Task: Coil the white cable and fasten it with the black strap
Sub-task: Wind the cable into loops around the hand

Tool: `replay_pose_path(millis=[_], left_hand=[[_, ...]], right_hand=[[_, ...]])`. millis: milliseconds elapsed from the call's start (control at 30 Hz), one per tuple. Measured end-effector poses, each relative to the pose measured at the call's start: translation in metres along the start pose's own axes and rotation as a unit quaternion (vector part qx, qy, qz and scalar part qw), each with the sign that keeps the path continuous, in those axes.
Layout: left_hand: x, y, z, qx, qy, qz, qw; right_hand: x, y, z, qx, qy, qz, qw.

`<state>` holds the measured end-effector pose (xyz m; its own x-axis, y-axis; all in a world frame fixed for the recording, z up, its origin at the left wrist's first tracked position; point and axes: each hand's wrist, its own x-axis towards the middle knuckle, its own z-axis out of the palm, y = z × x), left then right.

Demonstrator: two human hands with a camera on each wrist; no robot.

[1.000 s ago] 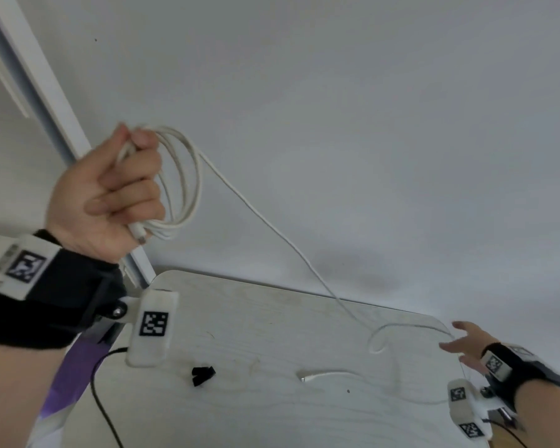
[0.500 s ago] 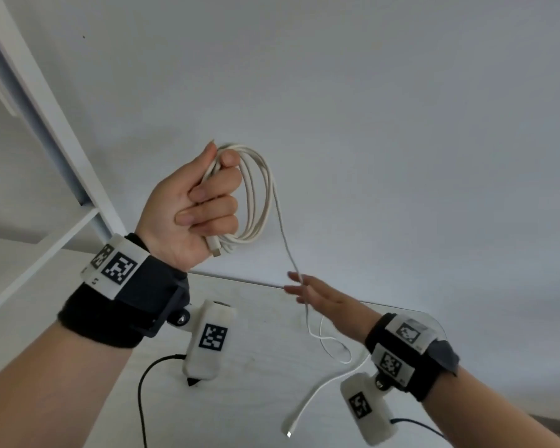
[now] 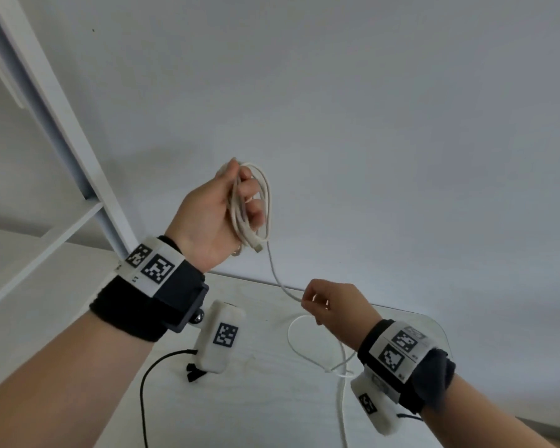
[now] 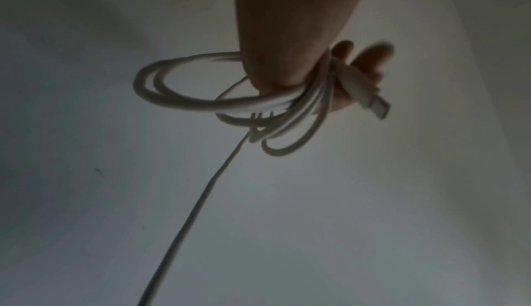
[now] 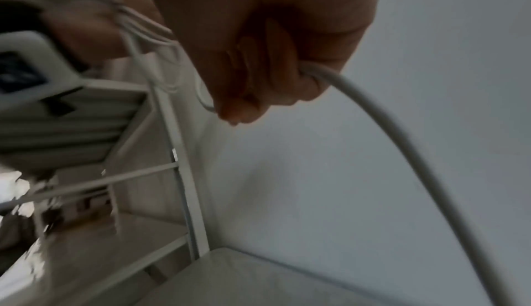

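Note:
My left hand (image 3: 240, 202) is raised above the table and grips a coil of the white cable (image 3: 266, 202) with several loops. One plug (image 3: 258, 247) sticks out below the fist. In the left wrist view the coil (image 4: 184, 102) hangs round the fingers, with the plug (image 4: 372, 98) at the right. A loose strand drops to my right hand (image 3: 314, 302), which pinches it. The slack (image 3: 291, 341) loops on the table. In the right wrist view the curled fingers (image 5: 258, 79) hold the strand (image 5: 402, 133). The black strap (image 3: 194, 372) lies on the table, partly behind the left wrist camera.
A pale wooden table (image 3: 256, 405) stands against a plain grey wall. A white shelf frame (image 3: 62, 124) rises at the left, close to my left forearm. A thin black wire (image 3: 146, 389) runs across the table below the left wrist.
My left hand has come down and toward the middle with the coil. My right hand, open half a second ago, has closed on the loose strand, and more slack lies looped on the table.

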<state>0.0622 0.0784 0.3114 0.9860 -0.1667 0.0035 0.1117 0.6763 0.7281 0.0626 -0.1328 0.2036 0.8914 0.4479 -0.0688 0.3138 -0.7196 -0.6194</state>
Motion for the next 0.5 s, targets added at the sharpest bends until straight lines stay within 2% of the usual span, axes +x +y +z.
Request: replay_pose_path(millis=[67,133,233,367,500], left_hand=[[0.003,-0.009,0.004,0.035,0.001,0.012,0.999],[0.006,-0.016,0.005,0.093,-0.023,0.002,0.995],[0.008,-0.026,0.004,0.231,-0.026,-0.026,0.972],[0.004,-0.04,0.005,0.358,-0.024,-0.055,0.932],[-0.007,-0.049,0.015,0.369,-0.023,-0.088,0.925]], right_hand=[[-0.004,-0.014,-0.007,-0.077,-0.024,-0.05,0.996],[-0.009,-0.027,-0.016,-0.131,-0.032,-0.088,0.987],[-0.012,-0.039,-0.03,-0.172,-0.02,-0.153,0.973],[-0.012,-0.054,-0.052,-0.165,0.043,-0.258,0.951],[-0.009,-0.064,-0.075,-0.125,0.123,-0.288,0.941]])
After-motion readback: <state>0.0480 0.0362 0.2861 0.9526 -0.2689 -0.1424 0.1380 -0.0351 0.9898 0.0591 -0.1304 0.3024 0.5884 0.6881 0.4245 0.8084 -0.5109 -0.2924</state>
